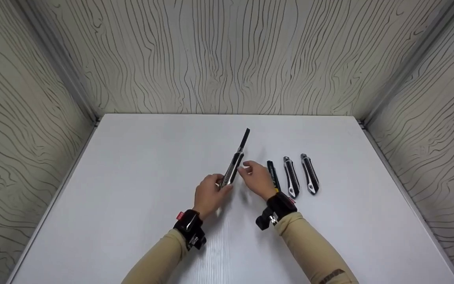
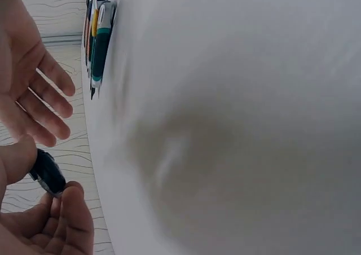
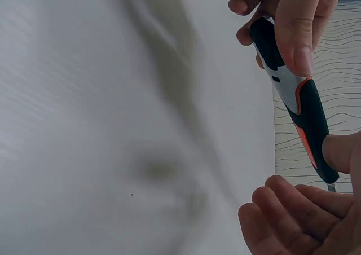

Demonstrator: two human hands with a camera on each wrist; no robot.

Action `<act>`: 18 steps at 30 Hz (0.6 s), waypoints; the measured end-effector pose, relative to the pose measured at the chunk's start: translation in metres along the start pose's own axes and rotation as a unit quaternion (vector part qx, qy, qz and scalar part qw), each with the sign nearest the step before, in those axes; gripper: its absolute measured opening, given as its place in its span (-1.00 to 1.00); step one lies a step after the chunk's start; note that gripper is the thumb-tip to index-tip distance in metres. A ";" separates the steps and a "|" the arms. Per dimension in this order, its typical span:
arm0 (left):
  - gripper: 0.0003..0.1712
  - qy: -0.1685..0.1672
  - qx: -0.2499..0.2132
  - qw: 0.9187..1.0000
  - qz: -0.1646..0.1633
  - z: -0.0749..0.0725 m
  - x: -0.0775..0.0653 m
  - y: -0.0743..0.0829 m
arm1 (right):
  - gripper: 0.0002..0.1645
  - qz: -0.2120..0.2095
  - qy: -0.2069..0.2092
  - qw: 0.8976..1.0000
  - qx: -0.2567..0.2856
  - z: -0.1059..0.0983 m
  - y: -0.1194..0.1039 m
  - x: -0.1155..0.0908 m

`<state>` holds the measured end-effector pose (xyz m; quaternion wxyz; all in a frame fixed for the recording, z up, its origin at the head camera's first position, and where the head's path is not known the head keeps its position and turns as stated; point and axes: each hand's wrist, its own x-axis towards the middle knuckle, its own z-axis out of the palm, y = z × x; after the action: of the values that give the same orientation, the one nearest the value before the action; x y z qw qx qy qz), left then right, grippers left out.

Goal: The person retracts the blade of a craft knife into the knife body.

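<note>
A utility knife (image 1: 233, 167) with a dark blade (image 1: 244, 139) sticking out of its far end is tilted up above the white table. My left hand (image 1: 210, 193) grips its rear end between thumb and fingers. The right wrist view shows the knife (image 3: 290, 91) with a dark body, a grey part and orange trim. Beside its front half is my right hand (image 1: 259, 180), fingers loosely extended and nothing gripped. The right thumb (image 3: 340, 152) overlaps the knife's front in that view; whether it touches, I cannot tell. In the left wrist view the knife (image 2: 48, 173) appears end-on.
Right of the hands, two black-and-silver utility knives (image 1: 291, 177) (image 1: 309, 174) lie side by side on the white table (image 1: 132, 165). A darker cutter with a yellow end (image 1: 273, 173) lies partly behind the right wrist. Wood-patterned panels (image 1: 227, 59) surround the table's back and sides.
</note>
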<state>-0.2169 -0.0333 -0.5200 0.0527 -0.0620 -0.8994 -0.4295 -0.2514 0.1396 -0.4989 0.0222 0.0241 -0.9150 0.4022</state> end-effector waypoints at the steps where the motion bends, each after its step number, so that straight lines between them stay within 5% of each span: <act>1: -0.61 0.000 -0.001 1.000 0.002 0.001 -0.001 0.001 | -0.53 0.002 0.004 1.000 0.010 0.000 0.000 0.000; 9: -0.59 0.003 0.022 1.000 0.003 0.015 -0.013 0.010 | -0.64 0.043 0.019 0.996 0.081 0.003 -0.002 0.002; 14: -0.56 0.018 0.032 0.999 0.002 0.021 -0.021 0.013 | -0.64 0.114 0.011 0.972 0.205 0.009 -0.001 0.005; 18: -0.54 0.030 0.031 0.999 0.007 0.025 -0.024 0.012 | -0.63 0.151 0.008 0.957 0.247 0.011 0.001 0.006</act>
<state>-0.1919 -0.0076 -0.5298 0.0843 -0.0543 -0.9099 -0.4026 -0.2581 0.1320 -0.5062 -0.0383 -0.1130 -0.7798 0.6146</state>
